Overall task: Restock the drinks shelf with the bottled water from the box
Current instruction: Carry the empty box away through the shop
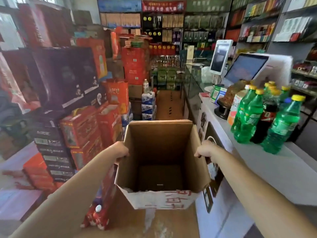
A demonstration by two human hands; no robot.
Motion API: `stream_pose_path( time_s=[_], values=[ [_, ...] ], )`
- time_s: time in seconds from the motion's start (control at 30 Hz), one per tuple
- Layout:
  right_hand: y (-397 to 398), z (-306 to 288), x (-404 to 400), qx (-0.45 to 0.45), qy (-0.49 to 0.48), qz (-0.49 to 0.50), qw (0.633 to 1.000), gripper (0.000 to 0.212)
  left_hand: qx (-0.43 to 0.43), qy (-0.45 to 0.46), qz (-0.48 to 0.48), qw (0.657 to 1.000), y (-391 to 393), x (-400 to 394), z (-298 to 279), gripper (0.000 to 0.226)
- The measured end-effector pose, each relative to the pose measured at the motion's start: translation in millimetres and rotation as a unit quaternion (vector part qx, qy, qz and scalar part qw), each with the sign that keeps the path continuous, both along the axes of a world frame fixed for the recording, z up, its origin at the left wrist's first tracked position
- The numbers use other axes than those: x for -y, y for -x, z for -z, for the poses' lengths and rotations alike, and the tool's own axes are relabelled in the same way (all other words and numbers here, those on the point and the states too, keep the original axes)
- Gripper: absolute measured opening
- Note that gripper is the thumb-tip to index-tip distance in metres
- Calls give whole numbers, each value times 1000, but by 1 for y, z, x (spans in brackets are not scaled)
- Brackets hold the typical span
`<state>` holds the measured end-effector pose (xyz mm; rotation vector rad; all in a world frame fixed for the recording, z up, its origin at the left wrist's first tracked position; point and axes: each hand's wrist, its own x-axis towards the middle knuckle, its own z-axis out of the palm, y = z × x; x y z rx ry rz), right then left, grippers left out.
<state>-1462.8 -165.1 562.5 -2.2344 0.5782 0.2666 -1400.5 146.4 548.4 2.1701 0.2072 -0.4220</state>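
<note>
Head view looks straight down into the cardboard box [161, 162], mouth up, long axis upright, seemingly empty though its floor is dim. Left hand [120, 150] and right hand [205, 150] curl over its opposite rims, holding it beside the counter [274, 169] of soda bottles [248, 121].

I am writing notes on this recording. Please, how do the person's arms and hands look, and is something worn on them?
Both forearms are bare as far as the picture shows: no sleeves, gloves, watch or bracelet visible. The left hand and right hand show no rings, though the fingers are partly hidden.
</note>
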Motion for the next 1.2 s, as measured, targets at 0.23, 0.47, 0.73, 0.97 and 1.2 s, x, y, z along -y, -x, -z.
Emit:
stream_pose_path(
  time_s=[0.23,0.47,0.73,0.97,1.2],
  values=[
    [-196,-1,52,2,-2,-17,1000,52,0,23,-51,998,-174,51,4,26],
    [-364,11,89,-18,8,-29,999,60,-16,19,-56,998,-337,87,25,24],
    [-572,38,118,-44,31,-17,998,41,-61,-5,1,998,-574,108,77,26],
    [-740,47,135,-62,71,-10,995,46,-76,-61,34,995,-732,138,68,25],
    [-912,84,156,-88,67,-33,993,39,-102,-35,6,994,-877,165,92,18]
  ],
)
